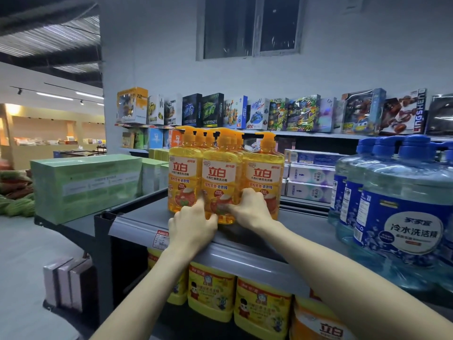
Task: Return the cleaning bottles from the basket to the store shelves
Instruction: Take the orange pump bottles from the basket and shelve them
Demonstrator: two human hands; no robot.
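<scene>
Hands come first: our left hand (193,223) lies with fingers spread against the lower left side of the middle yellow bottle (219,182), index finger pressed into the gap beside its neighbour, while our right hand (252,207) curls around its lower right side. Both are clamped on that bottle, which stands upright at the front of the top shelf (147,217), mid-frame, touching a yellow bottle on either side. We judge the step to be squaring it into the row. To do it well, we should push low and evenly, keep the label forward, and release without rocking it. Blue jugs (402,217) stand at right; no basket shows.
</scene>
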